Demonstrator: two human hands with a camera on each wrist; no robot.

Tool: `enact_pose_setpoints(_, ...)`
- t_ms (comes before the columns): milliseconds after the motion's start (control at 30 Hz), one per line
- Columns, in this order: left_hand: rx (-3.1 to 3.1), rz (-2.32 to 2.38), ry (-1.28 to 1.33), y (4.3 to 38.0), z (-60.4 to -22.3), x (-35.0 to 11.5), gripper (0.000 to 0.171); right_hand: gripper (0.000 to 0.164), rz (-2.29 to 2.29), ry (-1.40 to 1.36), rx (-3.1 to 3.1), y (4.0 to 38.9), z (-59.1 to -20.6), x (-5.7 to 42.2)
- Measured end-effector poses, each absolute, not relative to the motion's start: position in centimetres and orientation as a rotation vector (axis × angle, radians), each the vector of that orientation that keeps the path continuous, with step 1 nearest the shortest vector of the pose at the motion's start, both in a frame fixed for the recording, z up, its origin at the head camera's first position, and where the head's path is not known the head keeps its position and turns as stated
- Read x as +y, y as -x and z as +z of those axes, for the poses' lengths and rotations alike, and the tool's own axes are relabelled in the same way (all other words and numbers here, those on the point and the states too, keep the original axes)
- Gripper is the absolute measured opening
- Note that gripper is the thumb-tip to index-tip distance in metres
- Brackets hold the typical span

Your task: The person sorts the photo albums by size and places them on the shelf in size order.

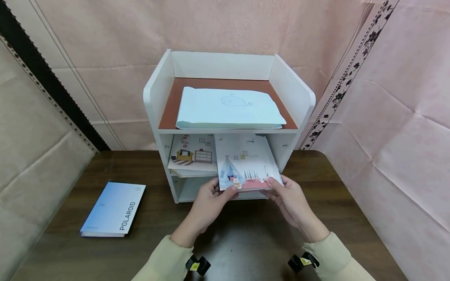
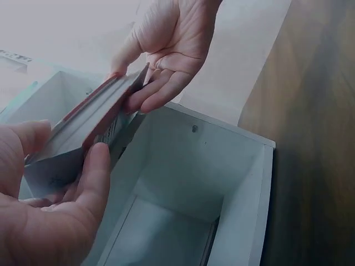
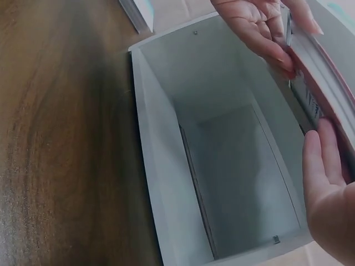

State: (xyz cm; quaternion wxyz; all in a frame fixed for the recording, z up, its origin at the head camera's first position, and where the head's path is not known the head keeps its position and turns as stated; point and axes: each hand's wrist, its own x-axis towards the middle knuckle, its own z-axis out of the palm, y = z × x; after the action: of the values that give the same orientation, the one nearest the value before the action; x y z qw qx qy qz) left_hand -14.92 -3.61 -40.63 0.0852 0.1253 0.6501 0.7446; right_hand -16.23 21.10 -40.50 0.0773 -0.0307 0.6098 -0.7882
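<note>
A book [image 1: 246, 162] with a white cover, a blue tent and a pink strip along its near edge lies partly inside the shelf's middle level. Its near end sticks out over the front edge. My left hand [image 1: 211, 199] pinches the near left corner, thumb on the cover and fingers beneath. At the near right corner my right hand [image 1: 293, 201] grips it the same way. In the left wrist view the book's thick page edge [image 2: 91, 111] shows between both hands. Left of it on the same level lies another illustrated book [image 1: 193, 154], its back part hidden under the top board.
The white shelf unit [image 1: 304, 93] stands at the back of the dark wooden table [image 1: 232, 249]. On its brown top board rests a pale blue item with a whale drawing [image 1: 228, 109]. A blue POLAROID book [image 1: 112, 210] lies at left. Cloth walls [image 1: 225, 27] enclose the table.
</note>
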Motion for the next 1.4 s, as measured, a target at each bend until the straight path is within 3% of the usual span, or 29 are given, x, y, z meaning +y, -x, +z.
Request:
enact_pose_setpoints(400,1.98,2.218,-0.278,15.5,-41.1,-3.0,0.049,0.064,-2.394,0.036,1.763,16.1,-40.5,21.1)
enact_pose_setpoints(733,1.989,2.264,-0.274,15.8,-41.4,-2.6,0.045,0.051,-2.379,0.171,1.762,15.8,-40.7,20.7)
enact_pose_setpoints(1400,1.865,2.315,-0.124,17.9,-42.6,-2.0,0.048,0.055,-2.387,-0.09,1.981,17.4,-40.9,19.9)
